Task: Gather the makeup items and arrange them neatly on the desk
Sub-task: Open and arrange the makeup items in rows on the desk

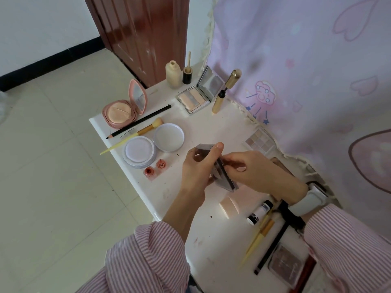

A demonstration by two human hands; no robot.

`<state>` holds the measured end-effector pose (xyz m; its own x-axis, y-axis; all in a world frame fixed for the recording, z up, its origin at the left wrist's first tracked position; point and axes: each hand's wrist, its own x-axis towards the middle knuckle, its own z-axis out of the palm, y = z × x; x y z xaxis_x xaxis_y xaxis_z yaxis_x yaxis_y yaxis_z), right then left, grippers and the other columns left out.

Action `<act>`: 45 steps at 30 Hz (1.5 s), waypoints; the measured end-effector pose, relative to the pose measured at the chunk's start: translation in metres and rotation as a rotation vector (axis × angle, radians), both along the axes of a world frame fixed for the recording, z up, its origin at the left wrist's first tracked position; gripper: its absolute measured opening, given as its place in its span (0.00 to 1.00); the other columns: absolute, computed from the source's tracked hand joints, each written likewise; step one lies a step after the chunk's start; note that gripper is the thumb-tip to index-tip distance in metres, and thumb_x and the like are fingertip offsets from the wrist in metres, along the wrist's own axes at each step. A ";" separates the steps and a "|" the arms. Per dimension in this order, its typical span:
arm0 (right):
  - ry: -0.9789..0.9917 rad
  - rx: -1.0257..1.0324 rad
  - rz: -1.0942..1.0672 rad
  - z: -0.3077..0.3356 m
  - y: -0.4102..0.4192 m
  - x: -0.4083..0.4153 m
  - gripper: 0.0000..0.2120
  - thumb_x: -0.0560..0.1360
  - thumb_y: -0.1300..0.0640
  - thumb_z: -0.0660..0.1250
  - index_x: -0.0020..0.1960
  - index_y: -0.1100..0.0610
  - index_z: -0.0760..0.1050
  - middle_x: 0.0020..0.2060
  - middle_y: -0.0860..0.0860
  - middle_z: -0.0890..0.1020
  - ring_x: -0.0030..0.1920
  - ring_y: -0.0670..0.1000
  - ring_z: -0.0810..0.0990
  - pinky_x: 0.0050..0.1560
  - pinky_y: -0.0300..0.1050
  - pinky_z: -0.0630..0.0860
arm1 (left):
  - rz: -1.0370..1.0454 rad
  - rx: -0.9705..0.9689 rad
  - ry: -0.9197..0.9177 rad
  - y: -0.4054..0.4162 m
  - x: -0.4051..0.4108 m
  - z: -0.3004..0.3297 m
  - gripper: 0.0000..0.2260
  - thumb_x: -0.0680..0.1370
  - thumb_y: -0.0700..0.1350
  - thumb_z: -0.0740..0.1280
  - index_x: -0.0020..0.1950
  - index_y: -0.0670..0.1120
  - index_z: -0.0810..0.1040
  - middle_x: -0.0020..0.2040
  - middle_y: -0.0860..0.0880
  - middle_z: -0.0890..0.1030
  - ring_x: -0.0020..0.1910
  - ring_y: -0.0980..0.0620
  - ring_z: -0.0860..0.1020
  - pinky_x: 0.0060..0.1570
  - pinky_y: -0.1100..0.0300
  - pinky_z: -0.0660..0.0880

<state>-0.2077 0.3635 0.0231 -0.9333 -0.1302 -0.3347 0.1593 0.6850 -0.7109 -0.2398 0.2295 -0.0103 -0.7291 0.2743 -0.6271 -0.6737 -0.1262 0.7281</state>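
Clear compact case (222, 172), long axis upper-left to lower-right, left grip (198, 166) clasping, right grip (251, 170) pinching it

Both forearms are coming in from the bottom edge, wearing pink-and-white striped sleeves pushed back off the wrists. The left hand (197, 166) is sitting palm-in with its fingers curled and thumb sticking up, gripping a small dark clear-plastic compact case (220, 168). The right hand (254, 171) is reaching across from the right, fingers bent and pinching that same case's near side. The right wrist is wearing a white smartwatch (310, 199).
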 end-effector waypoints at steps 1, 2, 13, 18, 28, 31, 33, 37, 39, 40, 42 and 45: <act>-0.020 -0.008 0.014 0.000 0.001 -0.001 0.09 0.76 0.60 0.61 0.53 0.53 0.79 0.38 0.38 0.80 0.41 0.36 0.79 0.46 0.30 0.76 | -0.005 -0.020 0.009 0.000 0.000 0.000 0.21 0.70 0.55 0.72 0.57 0.46 0.73 0.53 0.47 0.78 0.53 0.47 0.78 0.50 0.49 0.78; -0.047 -0.011 0.028 0.000 0.002 -0.003 0.10 0.76 0.60 0.61 0.54 0.52 0.78 0.40 0.39 0.80 0.42 0.37 0.80 0.47 0.30 0.76 | -0.009 -0.037 0.018 0.000 0.000 0.000 0.21 0.70 0.55 0.72 0.57 0.46 0.73 0.53 0.48 0.78 0.53 0.48 0.78 0.50 0.50 0.79; 0.001 0.045 0.006 0.000 0.002 -0.006 0.09 0.75 0.61 0.61 0.53 0.58 0.76 0.41 0.50 0.81 0.41 0.46 0.79 0.45 0.33 0.76 | 0.004 -0.011 0.035 0.001 -0.005 0.001 0.18 0.71 0.55 0.71 0.55 0.48 0.74 0.52 0.47 0.80 0.51 0.48 0.80 0.45 0.53 0.80; 0.068 0.062 -0.127 -0.002 0.012 -0.006 0.08 0.75 0.63 0.59 0.49 0.55 0.75 0.39 0.50 0.81 0.40 0.48 0.78 0.39 0.32 0.72 | -0.032 0.118 -0.025 -0.002 -0.004 0.000 0.16 0.74 0.57 0.66 0.55 0.47 0.78 0.50 0.47 0.82 0.50 0.44 0.81 0.45 0.52 0.81; 0.228 0.119 -0.372 -0.020 0.029 -0.015 0.10 0.79 0.58 0.55 0.46 0.59 0.74 0.31 0.50 0.73 0.31 0.46 0.69 0.32 0.29 0.66 | 0.192 0.358 -0.240 0.002 -0.011 -0.014 0.21 0.81 0.57 0.52 0.59 0.44 0.75 0.55 0.44 0.81 0.54 0.46 0.79 0.54 0.50 0.76; 0.252 0.167 -0.404 -0.026 0.035 -0.023 0.11 0.80 0.61 0.55 0.53 0.62 0.75 0.37 0.50 0.76 0.38 0.47 0.72 0.43 0.34 0.67 | 0.101 0.086 -0.027 0.004 -0.009 -0.018 0.16 0.81 0.51 0.55 0.66 0.46 0.70 0.60 0.47 0.78 0.54 0.49 0.79 0.50 0.55 0.78; 0.273 0.209 -0.424 -0.026 0.036 -0.029 0.12 0.80 0.60 0.55 0.56 0.63 0.75 0.43 0.53 0.78 0.44 0.49 0.74 0.48 0.39 0.68 | 0.013 -0.168 0.202 0.004 -0.003 -0.021 0.20 0.80 0.49 0.58 0.72 0.48 0.62 0.69 0.50 0.69 0.58 0.53 0.74 0.51 0.66 0.76; 0.286 0.136 -0.481 -0.024 0.034 -0.041 0.12 0.80 0.63 0.54 0.57 0.66 0.74 0.36 0.46 0.76 0.36 0.34 0.77 0.34 0.24 0.68 | -0.261 -0.710 0.786 0.003 0.008 -0.026 0.24 0.79 0.47 0.60 0.73 0.44 0.59 0.72 0.47 0.62 0.68 0.50 0.63 0.62 0.65 0.64; 0.278 0.210 -0.485 -0.027 0.037 -0.045 0.14 0.80 0.61 0.54 0.57 0.66 0.74 0.41 0.56 0.80 0.39 0.43 0.75 0.40 0.34 0.69 | -0.428 -0.860 0.868 0.003 0.011 -0.030 0.25 0.79 0.49 0.59 0.74 0.44 0.58 0.74 0.46 0.60 0.72 0.48 0.58 0.66 0.54 0.61; 0.270 0.261 -0.488 -0.030 0.042 -0.045 0.14 0.80 0.60 0.54 0.57 0.66 0.74 0.45 0.60 0.80 0.42 0.49 0.73 0.42 0.41 0.68 | -0.494 -0.899 0.868 0.004 0.011 -0.033 0.25 0.79 0.50 0.58 0.74 0.45 0.56 0.75 0.46 0.58 0.73 0.48 0.56 0.67 0.52 0.60; 0.262 0.289 -0.513 -0.034 0.050 -0.046 0.14 0.80 0.60 0.54 0.56 0.66 0.75 0.48 0.62 0.79 0.43 0.54 0.71 0.43 0.43 0.65 | -0.585 -0.936 0.888 0.004 0.010 -0.039 0.26 0.80 0.53 0.56 0.75 0.45 0.55 0.76 0.47 0.56 0.74 0.48 0.54 0.68 0.50 0.58; 0.248 0.295 -0.533 -0.037 0.059 -0.049 0.14 0.80 0.60 0.53 0.55 0.65 0.75 0.47 0.62 0.79 0.45 0.57 0.74 0.44 0.44 0.67 | -0.668 -0.957 0.946 0.008 0.009 -0.044 0.27 0.80 0.56 0.54 0.75 0.45 0.55 0.76 0.48 0.56 0.74 0.49 0.53 0.67 0.49 0.56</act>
